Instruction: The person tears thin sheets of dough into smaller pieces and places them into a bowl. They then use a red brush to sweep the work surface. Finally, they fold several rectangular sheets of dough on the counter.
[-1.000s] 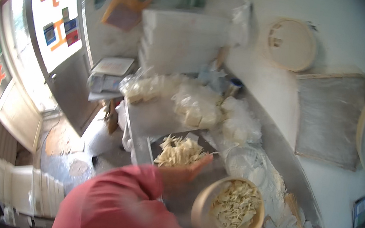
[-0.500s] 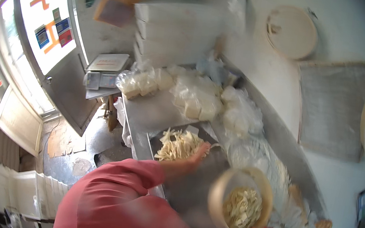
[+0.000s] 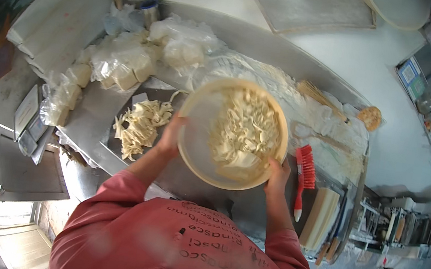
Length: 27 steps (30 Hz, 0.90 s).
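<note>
Both my hands hold a round sieve [image 3: 189, 125] with a pale rim above the worktop. Wide, flat noodles [image 3: 246, 130] lie loose in it, heaped toward its right side and slightly smeared by motion. My left hand [image 3: 172, 135] is closed on the left rim, its fingers partly hidden beneath. At the lower right, my right hand [image 3: 277, 176] grips the rim with the thumb on top. Left of the sieve, a second pile of cut noodles [image 3: 142, 124] rests on a dark board [image 3: 110, 139], close to my left hand.
A red brush [image 3: 305, 172] and a pale wooden block [image 3: 319, 218] lie to the right. Bagged pale blocks [image 3: 123, 64] line the back left. Along the wall are a straw whisk [image 3: 319, 98] and floury plastic [image 3: 268, 70]. Stacked white boxes [image 3: 64, 14] stand far left.
My left hand has left the noodle pile on the board and taken the sieve's left rim. The sieve is now in front of me in both hands. The view has swung right.
</note>
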Each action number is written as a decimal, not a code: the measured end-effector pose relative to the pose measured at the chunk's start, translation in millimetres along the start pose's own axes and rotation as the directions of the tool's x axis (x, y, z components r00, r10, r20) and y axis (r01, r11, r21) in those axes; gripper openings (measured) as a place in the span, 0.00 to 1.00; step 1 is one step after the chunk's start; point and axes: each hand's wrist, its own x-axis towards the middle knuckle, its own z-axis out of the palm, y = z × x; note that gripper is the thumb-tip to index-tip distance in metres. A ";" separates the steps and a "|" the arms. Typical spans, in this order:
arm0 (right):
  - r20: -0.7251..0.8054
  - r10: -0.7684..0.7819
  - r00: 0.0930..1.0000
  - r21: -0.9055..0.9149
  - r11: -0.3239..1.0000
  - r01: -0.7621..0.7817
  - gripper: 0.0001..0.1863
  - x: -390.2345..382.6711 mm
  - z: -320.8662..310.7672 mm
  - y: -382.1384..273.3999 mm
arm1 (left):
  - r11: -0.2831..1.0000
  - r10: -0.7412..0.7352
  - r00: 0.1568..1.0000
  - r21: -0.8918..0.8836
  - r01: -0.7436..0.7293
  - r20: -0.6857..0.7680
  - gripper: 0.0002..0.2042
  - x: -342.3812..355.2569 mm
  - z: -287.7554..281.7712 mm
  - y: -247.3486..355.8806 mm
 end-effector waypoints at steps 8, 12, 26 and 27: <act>-0.061 0.035 0.997 -0.220 0.974 -0.048 0.23 11.1 -9.2 -3.7 | 0.912 0.127 0.991 0.398 -0.104 -0.033 0.18 31.3 -48.8 -39.0; -0.042 0.158 0.986 -0.230 0.959 -0.164 0.23 27.3 -26.3 29.1 | 0.878 0.008 0.978 0.470 0.092 -0.206 0.22 38.4 -51.9 -45.9; -0.005 0.283 0.959 0.032 0.959 -0.283 0.21 12.8 -99.2 -29.6 | 0.954 0.092 0.992 0.295 -0.062 -0.089 0.35 7.6 -102.1 44.4; -0.075 0.341 0.937 0.202 0.926 -0.320 0.18 5.5 -71.5 -29.9 | 0.982 0.115 0.976 0.170 -0.083 -0.187 0.34 17.1 -113.5 33.3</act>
